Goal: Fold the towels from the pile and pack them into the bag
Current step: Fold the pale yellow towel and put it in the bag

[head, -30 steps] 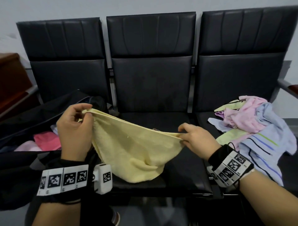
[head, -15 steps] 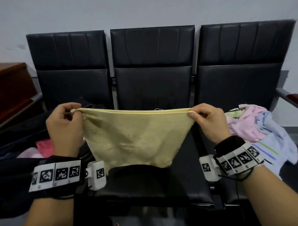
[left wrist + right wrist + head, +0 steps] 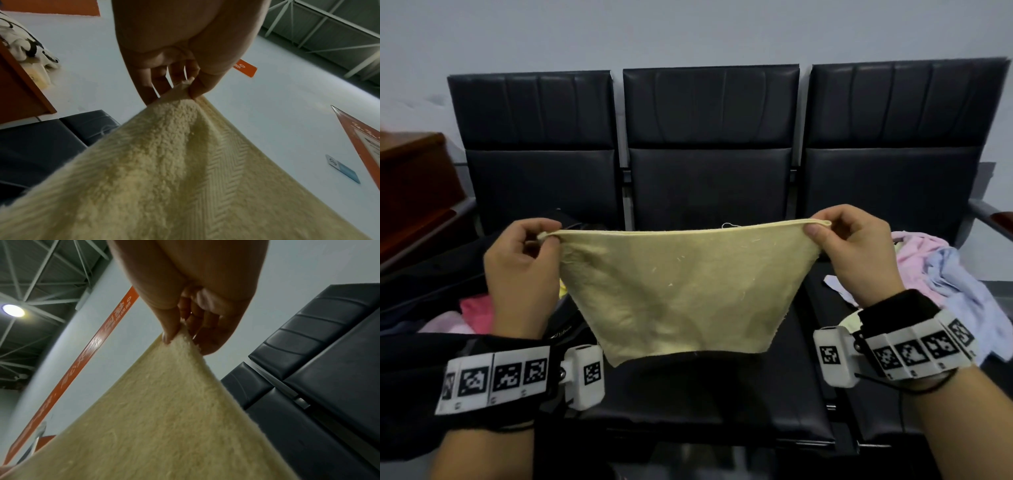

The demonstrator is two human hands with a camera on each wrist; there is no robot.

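Seats [image 3: 709,394]: row of three black padded chairs against a pale wall; middle seat bare below the held cloth.

Bag [image 3: 431,274]: dark, open, on the left seat; pink folded cloth [image 3: 476,308] shows inside. Lies to the left of the held towel, just beside the left hand.

Pile [image 3: 941,270]: loose pink, blue and pale green towels on the right seat, well apart from the bag, near the right wrist.

Towel [image 3: 678,291]: yellow, held up in the air over the middle seat, top hem stretched level from left to right, body hanging free below and narrowing toward the bottom edge. Long axis runs side to side between the two grips; lower corners are unheld.

Left hand [image 3: 520,270]: grip pinching the towel's top left corner between thumb and fingers, other fingers curled.

Right hand [image 3: 859,253]: grip pinching the top right corner, thumb in front of the hem.

Relation for the fold: each hand has one end of the hem, level and equally placed, so the likely next fold brings one corner across to the other, or lays the towel down on the middle seat.
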